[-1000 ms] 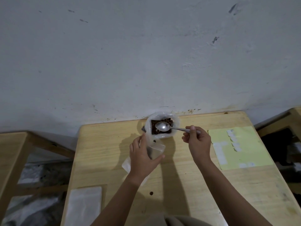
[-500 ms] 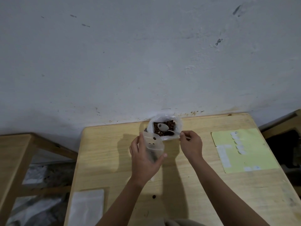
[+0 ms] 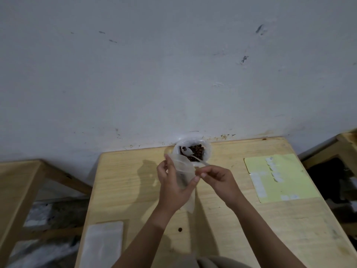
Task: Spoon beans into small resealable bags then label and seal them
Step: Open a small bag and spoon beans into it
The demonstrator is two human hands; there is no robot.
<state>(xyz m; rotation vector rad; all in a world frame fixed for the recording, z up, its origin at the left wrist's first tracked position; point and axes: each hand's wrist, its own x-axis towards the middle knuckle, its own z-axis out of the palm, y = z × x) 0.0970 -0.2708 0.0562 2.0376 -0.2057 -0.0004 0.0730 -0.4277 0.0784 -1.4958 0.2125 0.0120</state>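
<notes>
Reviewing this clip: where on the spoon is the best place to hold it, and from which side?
Grip the spoon at the near end of its handle, coming from the right: its bowl lies in the beans, the handle slants toward the right hand, and the left hand holds the bag.

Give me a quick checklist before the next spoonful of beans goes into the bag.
1. Small bag held up by the left hand: ok.
2. Bag mouth open towards the bean container: ok.
3. Spoon gripped by the right hand at the handle end: ok.
4. Spoon bowl over the beans: ok.
5. Spoon loaded: cannot tell.
6. Label sheet lying within reach on the right: ok.
</notes>
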